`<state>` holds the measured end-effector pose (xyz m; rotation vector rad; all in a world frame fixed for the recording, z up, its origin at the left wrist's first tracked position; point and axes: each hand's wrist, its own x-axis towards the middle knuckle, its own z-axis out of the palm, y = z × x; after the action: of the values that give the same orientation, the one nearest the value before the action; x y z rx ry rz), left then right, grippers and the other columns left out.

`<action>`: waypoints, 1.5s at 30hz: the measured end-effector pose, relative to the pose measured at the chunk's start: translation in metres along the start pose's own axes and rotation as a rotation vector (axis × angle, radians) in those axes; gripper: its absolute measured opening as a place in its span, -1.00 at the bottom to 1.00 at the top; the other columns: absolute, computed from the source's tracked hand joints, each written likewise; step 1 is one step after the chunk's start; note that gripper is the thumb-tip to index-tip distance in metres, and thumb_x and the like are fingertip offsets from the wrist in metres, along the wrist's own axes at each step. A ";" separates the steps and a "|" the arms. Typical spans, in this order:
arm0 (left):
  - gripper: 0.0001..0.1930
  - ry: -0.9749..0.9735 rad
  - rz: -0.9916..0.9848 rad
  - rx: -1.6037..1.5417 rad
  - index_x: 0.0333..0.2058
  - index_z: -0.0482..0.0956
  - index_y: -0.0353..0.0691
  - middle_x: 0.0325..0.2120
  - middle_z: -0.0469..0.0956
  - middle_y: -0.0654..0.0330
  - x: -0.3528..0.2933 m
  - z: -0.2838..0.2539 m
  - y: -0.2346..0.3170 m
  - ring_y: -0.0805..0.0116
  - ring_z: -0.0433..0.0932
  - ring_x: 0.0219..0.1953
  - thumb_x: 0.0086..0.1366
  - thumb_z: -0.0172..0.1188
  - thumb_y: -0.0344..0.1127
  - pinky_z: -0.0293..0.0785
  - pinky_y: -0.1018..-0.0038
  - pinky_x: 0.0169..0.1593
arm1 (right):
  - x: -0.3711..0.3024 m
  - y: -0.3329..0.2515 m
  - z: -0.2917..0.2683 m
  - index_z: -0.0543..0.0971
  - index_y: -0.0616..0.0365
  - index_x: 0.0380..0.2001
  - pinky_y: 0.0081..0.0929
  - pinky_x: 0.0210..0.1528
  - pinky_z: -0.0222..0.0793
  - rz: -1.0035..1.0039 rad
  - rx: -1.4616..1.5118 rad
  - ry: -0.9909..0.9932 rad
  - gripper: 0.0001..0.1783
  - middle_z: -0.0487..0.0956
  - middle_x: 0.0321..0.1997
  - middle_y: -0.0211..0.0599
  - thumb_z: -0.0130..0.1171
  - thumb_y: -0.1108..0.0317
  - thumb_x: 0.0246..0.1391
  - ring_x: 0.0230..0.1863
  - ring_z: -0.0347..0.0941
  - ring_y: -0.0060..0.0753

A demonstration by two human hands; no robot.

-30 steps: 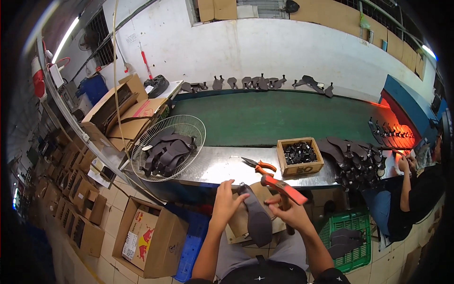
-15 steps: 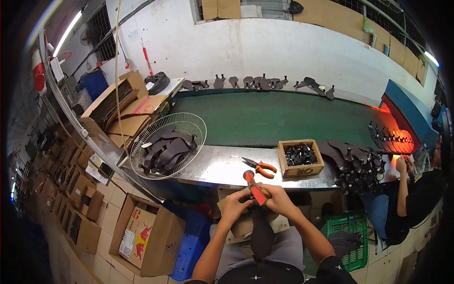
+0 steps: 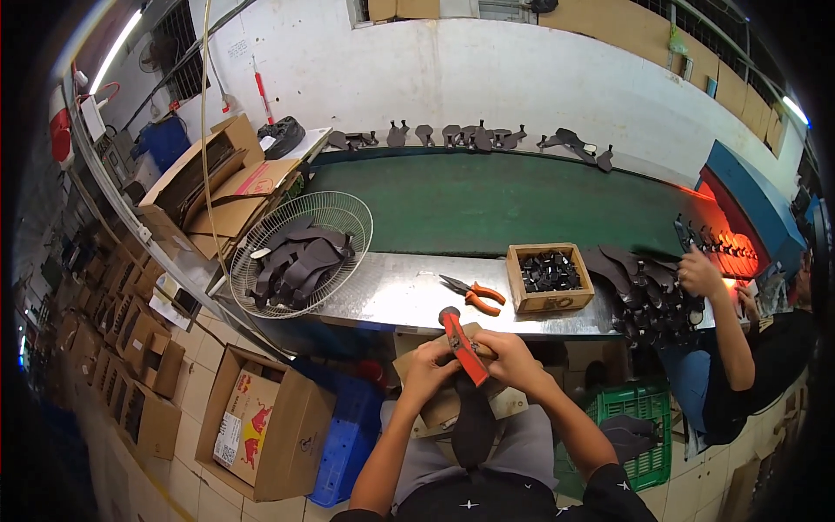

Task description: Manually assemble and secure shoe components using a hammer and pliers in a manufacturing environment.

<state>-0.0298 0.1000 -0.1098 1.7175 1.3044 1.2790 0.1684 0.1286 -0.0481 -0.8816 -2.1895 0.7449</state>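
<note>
My right hand [image 3: 515,358] is closed round the wooden handle of a red hammer [image 3: 468,352], whose head lies slanted between my two hands. Close by on the left, my left hand [image 3: 428,372] has its fingers closed at the upper end of a dark grey insole [image 3: 474,426]. The insole points down over my lap, on a wooden board [image 3: 513,403] between my knees. What exactly my left fingertips pinch is hidden by the hammer head. Just beyond my hands, orange-handled pliers [image 3: 472,294] lie on the metal ledge [image 3: 396,283].
On the ledge stand a wire basket [image 3: 370,235] of dark insoles and a wooden box [image 3: 554,303] of small black parts. Behind is a green conveyor belt [image 3: 487,204]. At right, insoles [image 3: 652,291] are piled beside a co-worker's hand [image 3: 700,274]. Below sits a green crate [image 3: 665,452].
The hammer head has tilted and shifted slightly left and toward me. The co-worker's arm has reached out to the insoles by the belt. The whole view has shifted a little.
</note>
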 end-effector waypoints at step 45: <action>-0.70 0.031 0.017 -0.036 -0.20 0.68 -0.31 -0.38 0.68 0.13 -0.002 -0.004 0.016 0.43 0.63 -0.35 0.06 0.43 -0.37 0.53 0.51 -0.22 | 0.002 -0.008 -0.004 0.49 0.26 -0.32 -0.28 -0.18 0.39 -0.003 0.088 -0.017 -0.73 0.52 -0.22 -0.09 0.10 0.65 -0.20 -0.22 0.48 0.10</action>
<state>-0.0279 0.0924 -0.0949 1.6931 1.2794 1.3355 0.1665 0.1262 -0.0392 -0.8300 -2.1554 0.8428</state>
